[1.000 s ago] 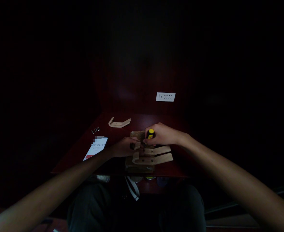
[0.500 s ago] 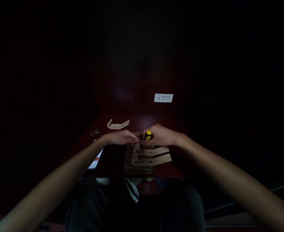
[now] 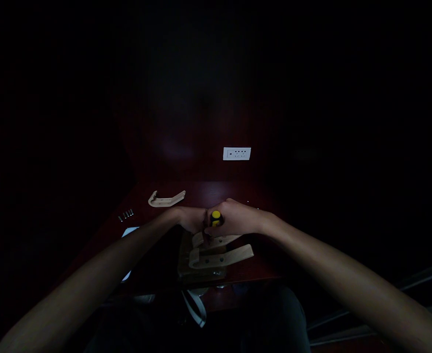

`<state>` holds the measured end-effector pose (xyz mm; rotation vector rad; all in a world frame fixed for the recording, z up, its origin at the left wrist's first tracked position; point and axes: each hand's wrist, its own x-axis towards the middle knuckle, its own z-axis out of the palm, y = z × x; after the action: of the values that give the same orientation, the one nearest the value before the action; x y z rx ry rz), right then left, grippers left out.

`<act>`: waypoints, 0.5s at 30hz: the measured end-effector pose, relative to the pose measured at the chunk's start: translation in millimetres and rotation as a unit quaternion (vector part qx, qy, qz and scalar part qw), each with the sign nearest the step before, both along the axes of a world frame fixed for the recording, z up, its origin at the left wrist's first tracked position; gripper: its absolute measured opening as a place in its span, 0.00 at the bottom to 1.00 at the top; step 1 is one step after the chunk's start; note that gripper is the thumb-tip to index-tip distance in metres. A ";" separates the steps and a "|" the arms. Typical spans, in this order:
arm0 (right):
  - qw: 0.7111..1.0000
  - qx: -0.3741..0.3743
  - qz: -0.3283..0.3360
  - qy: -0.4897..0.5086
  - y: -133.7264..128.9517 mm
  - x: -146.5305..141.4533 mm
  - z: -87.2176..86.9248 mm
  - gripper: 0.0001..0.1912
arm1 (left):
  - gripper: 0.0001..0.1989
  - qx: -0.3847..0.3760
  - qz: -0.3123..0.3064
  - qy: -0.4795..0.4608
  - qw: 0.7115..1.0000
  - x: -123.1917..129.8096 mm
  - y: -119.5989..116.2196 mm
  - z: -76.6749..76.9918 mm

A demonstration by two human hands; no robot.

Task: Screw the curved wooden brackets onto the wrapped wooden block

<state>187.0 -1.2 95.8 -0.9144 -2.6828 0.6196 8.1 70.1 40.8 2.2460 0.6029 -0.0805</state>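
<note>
In the head view, darkness swallows most of the scene, and only the middle of the dark red desk (image 3: pixel 208 189) reads clearly. The right hand (image 3: pixel 234 218) has its grip closed around a yellow-and-black handle (image 3: pixel 216 216); the handle stands end-up towards the camera, and its lower part is hidden by the fingers. The left hand (image 3: pixel 193 219) is pressed in close beside it, palm turned away and fingertips lost behind the right hand, so I cannot tell whether its grip holds anything.

Below the hands, the nearer wooden hook (image 3: pixel 234 254) lies across a brown block (image 3: pixel 201 279), its two dark holes in plain sight and its straight end reaching past the block to the right. Just behind it lies the second wooden hook (image 3: pixel 221 241), partly covered by the right hand, with one hole visible. The block's far part is hidden under the hands.

A third wooden hook (image 3: pixel 166 201) lies apart at the back left. Near it are a few slim metal pieces (image 3: pixel 125 215), too small to identify surely. The left forearm cuts across a phone (image 3: pixel 129 231), leaving only bright slivers. Under the desk's front edge hangs a pale strap (image 3: pixel 194 310), its upper end hidden.
</note>
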 end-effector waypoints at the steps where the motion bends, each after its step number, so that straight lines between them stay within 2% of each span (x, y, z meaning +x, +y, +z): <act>1: 1.000 -0.003 0.001 -0.001 0.5 0.1 -0.3 0.07 | 0.12 -0.019 -0.019 0.001 1.000 1.7 -0.1 -0.7; 3: 1.000 -0.006 -0.003 -0.005 1.3 0.3 -1.0 0.06 | 0.12 -0.048 -0.040 0.013 0.998 3.4 0.3 -1.1; 7: 1.000 -0.012 -0.011 -0.013 2.3 0.0 -1.7 0.07 | 0.14 -0.009 -0.034 0.039 0.999 3.9 3.5 1.4; 11: 0.999 -0.016 -0.024 -0.033 2.5 -1.5 -0.8 0.09 | 0.15 0.010 -0.070 0.086 0.994 6.6 6.6 4.8; 15: 0.998 -0.028 -0.027 -0.041 0.9 -3.0 2.1 0.09 | 0.13 -0.008 -0.108 0.090 0.990 8.5 6.2 6.4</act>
<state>184.0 -0.3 97.9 -1.0450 -2.7139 0.6637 16.6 76.3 47.2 2.2974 0.4495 -0.3985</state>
